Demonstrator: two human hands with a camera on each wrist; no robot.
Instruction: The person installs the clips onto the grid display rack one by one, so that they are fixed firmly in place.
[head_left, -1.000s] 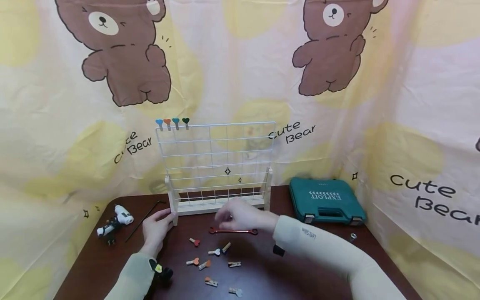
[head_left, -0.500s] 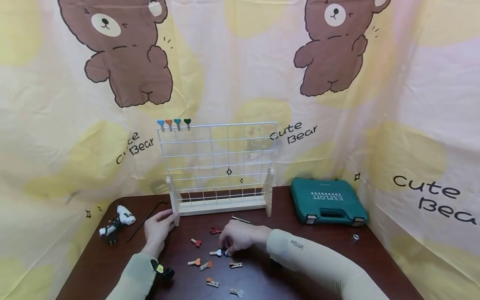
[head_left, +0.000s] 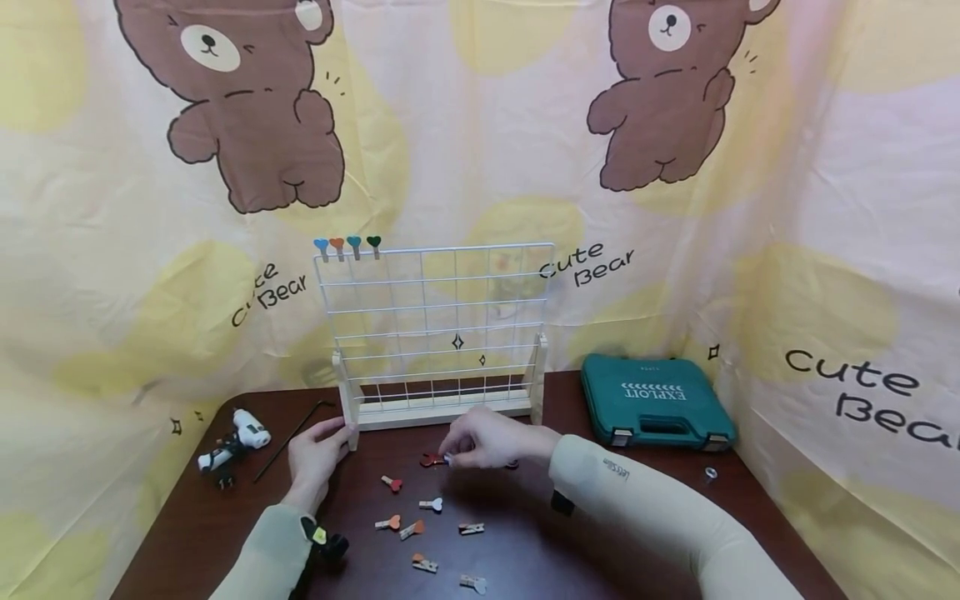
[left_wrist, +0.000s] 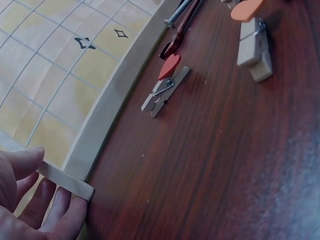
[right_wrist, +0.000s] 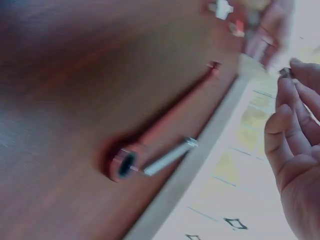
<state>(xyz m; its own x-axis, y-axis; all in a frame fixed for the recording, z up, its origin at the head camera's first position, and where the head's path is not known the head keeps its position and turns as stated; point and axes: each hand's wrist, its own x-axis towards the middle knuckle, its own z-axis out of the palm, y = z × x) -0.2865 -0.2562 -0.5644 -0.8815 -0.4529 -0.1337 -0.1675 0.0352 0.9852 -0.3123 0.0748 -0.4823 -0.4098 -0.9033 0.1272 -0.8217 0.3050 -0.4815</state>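
Note:
A white wire grid rack (head_left: pixel 442 310) on a wooden stand (head_left: pixel 442 410) stands at the back of the table. My left hand (head_left: pixel 318 454) grips the stand's left foot; in the left wrist view, the thumb (left_wrist: pixel 26 161) lies over the wooden foot and the fingers curl beneath. My right hand (head_left: pixel 487 440) is in front of the stand, above a red wrench (head_left: pixel 431 459). Between thumb and fingertips it pinches a small clothespin (head_left: pixel 447 458), mostly hidden by the fingers, with a bluish bit showing. Several heart clothespins, among them a dark green one (head_left: pixel 373 242), clip the rack's top left bar.
Several loose clothespins lie in front, including a red-heart one (head_left: pixel 392 483), a white-heart one (head_left: pixel 431 504) and an orange-heart one (head_left: pixel 387 522). A metal bolt (right_wrist: pixel 170 156) lies beside the wrench. A green tool case (head_left: pixel 655 402) sits right; a glue gun (head_left: pixel 238 437) and black rod (head_left: pixel 288 442) lie left.
My right hand has come down to the blue clothespin beside the white-heart one, picked it up, and moved back toward the stand with it. My left hand has stayed on the stand's foot.

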